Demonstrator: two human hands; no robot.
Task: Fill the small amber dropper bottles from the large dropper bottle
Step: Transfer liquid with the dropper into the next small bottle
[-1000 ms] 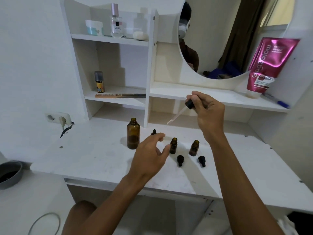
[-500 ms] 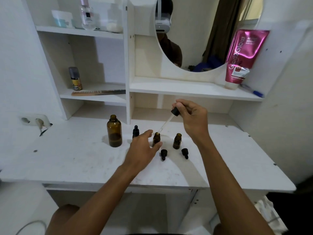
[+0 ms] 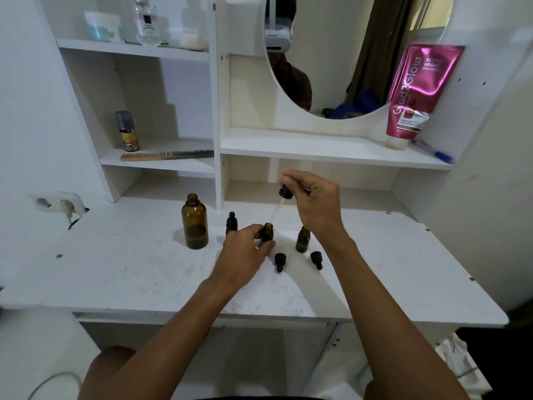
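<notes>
Amber glass of the small open dropper bottle [image 3: 267,232] is steadied on the white surface [image 3: 121,272] by the left hand [image 3: 245,255], whose grip is closed round its body so the narrow neck is kept still. Above it, the black-capped glass pipette [image 3: 281,199] is pinched at its bulb by the right hand [image 3: 314,203], wrist raised, tip angled down to the mouth. The large amber dropper bottle [image 3: 195,225] is left uncapped just to the left, within easy reach for refills
</notes>
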